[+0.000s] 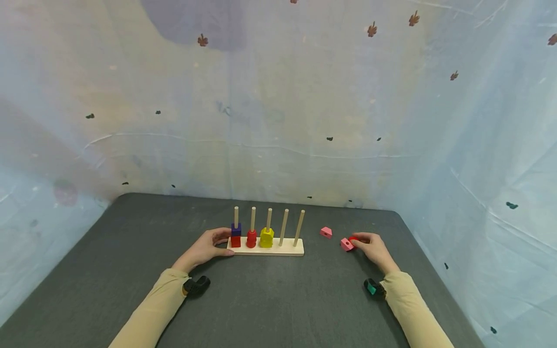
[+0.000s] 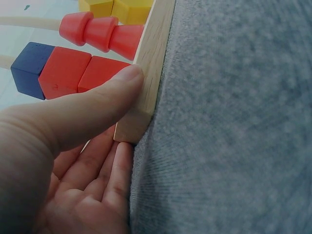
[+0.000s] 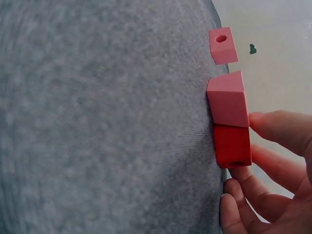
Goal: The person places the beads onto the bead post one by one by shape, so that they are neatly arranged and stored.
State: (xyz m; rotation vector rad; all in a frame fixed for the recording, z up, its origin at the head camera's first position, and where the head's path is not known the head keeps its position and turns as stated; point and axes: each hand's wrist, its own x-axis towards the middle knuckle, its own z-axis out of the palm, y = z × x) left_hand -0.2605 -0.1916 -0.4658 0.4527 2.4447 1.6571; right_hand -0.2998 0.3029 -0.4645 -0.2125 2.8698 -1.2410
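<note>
My left hand (image 1: 209,246) grips the left end of a wooden peg stand (image 1: 270,251), thumb on its near side and fingers behind. On the leftmost peg a dark blue block (image 2: 33,69) tops red blocks (image 2: 67,73). Red tapered pieces (image 1: 251,239) fill the second peg's lower part, and yellow pieces (image 1: 267,238) the third's. At the right, my right hand (image 1: 373,249) pinches a red block (image 3: 233,145) between thumb and finger, low at the table. A pink block (image 3: 229,102) lies directly against the red one.
A second pink block (image 1: 326,232) with a hole lies between the stand and the right hand. The two right-hand pegs (image 1: 299,228) bear no pieces. Dark grey cloth covers the table (image 1: 278,299), and a pale patterned sheet (image 1: 278,121) hangs behind and beside it.
</note>
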